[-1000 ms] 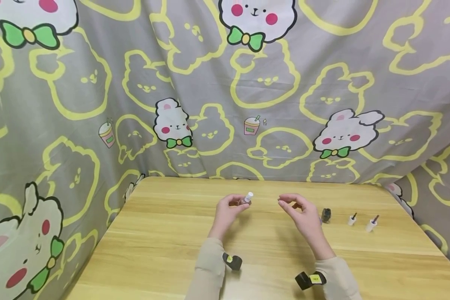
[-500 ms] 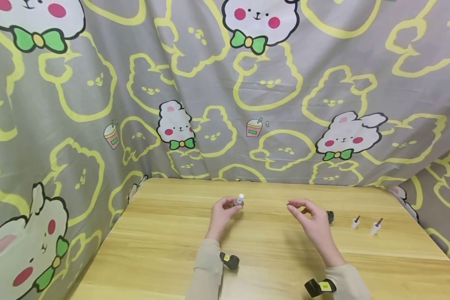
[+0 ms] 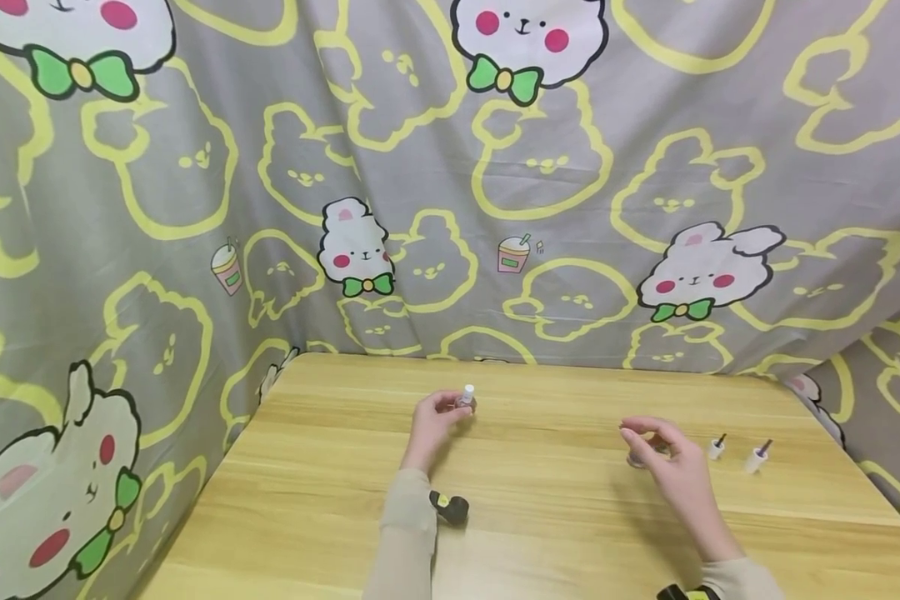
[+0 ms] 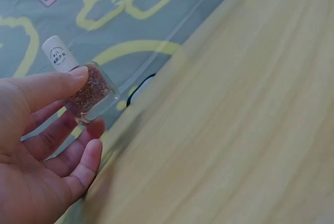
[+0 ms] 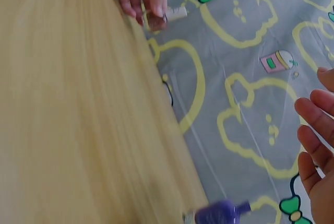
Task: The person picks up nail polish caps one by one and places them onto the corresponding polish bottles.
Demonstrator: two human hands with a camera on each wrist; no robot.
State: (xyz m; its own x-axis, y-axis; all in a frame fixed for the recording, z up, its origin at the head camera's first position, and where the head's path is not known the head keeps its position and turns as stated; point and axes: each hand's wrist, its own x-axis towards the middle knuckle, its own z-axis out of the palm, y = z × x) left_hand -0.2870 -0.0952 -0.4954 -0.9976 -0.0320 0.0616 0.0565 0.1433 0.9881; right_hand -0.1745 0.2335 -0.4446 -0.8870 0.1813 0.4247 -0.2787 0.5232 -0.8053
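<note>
head view: a pale yellow wood-grained table [image 3: 540,500] reaches back to a grey fabric curtain [image 3: 450,183] printed with yellow outlines and white rabbit faces.
far right: a small white plastic cap [image 3: 716,452] stands upside down, its dark brush up; near it, a larger white plastic cap [image 3: 755,462] stands likewise, its purple brush leaning up and to the right.
in the way: the right hand [image 3: 678,462] hides much of a small glass bottle [image 3: 636,460]; its contents cannot be made out.
right wrist view: a rounded purple glass bottle [image 5: 216,213] is cut by the lower edge, neck toward the curtain.
right fingers: loosely bent and slightly spread, thumb tip close to index tip; whether those two touch, i cannot tell.
left hand [image 3: 427,427]: reaches forward over the table, thumb and fingers pinching a clear glass bottle of reddish-brown glitter [image 4: 94,94] with a white cylindrical cap [image 4: 60,53]; the outer fingers curve loosely below.
glitter bottle's axis: nearly upright in the head view, cap up; slanted in the left wrist view, cap to the upper left, base to the lower right.
</note>
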